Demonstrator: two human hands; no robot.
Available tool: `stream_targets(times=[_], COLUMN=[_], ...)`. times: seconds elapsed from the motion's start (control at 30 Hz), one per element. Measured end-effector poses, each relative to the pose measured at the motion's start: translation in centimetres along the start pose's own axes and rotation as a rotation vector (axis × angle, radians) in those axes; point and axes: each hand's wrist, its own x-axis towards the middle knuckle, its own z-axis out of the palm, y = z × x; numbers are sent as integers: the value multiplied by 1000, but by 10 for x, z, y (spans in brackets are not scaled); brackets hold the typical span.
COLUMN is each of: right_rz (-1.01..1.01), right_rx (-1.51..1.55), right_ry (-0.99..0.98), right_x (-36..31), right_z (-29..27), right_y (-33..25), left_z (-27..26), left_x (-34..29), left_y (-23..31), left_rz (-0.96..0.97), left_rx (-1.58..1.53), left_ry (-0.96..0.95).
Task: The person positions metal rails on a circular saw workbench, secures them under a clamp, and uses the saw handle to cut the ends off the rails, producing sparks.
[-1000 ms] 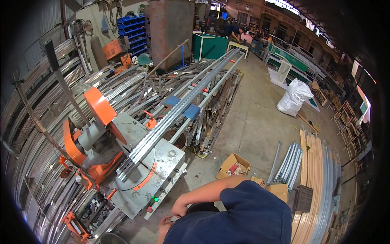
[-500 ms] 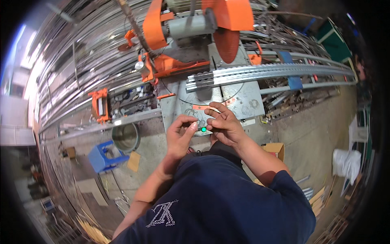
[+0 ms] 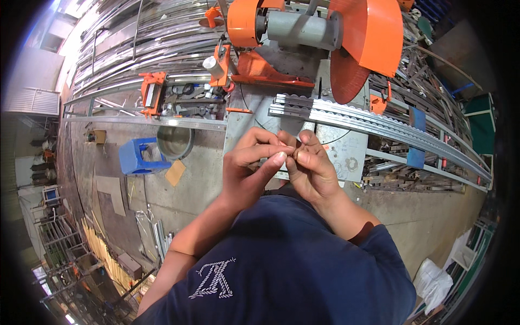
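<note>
In front of my chest, over the near edge of the grey saw table [image 3: 349, 172], my two hands meet at the fingertips. My left hand [image 3: 250, 169] has thumb and index finger pinched. Against those fingertips, the thumb and fingers of my right hand [image 3: 317, 170] are also drawn together. Whatever sits between them is too small or hidden to make out. Beyond the hands, a bundle of shiny metal profiles [image 3: 352, 116] with scalloped edges lies across the table. A cut-off saw with a reddish round blade [image 3: 346, 78], an orange guard [image 3: 382, 38] and a grey motor [image 3: 300, 30] stands over it.
An orange clamp [image 3: 154, 93] sits on the rail at the left. On the floor there are a blue stool [image 3: 140, 157], a round tub [image 3: 176, 143] and a piece of cardboard [image 3: 175, 173]. Blue-wrapped supports [image 3: 416, 154] hold the profiles at right. A white bag [image 3: 431, 284] lies lower right.
My hands have come together, closing the gap between their fingertips. The bright green spot that showed between them is out of sight. The whole view has shifted, with the saw now farther right.
</note>
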Motion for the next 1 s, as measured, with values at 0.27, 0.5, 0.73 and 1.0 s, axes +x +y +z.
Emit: stream_targets(times=[0.27,0.5,0.73,1.0], right_rz=[55,36,19,9], right_rx=[16,74,83,120], right_ry=[-31,-145,-164,-118], right_x=[10,13,17,16], right_z=[-8,-10,-13,-9], right_y=[-21,-33,-42,-44], left_z=[18,37,44,48], left_x=[12,25,37,40], left_y=[-1,6,6,-1], left_rz=[72,190,261,337], left_rx=[-39,150,228,248], left_ry=[33,36,5,12])
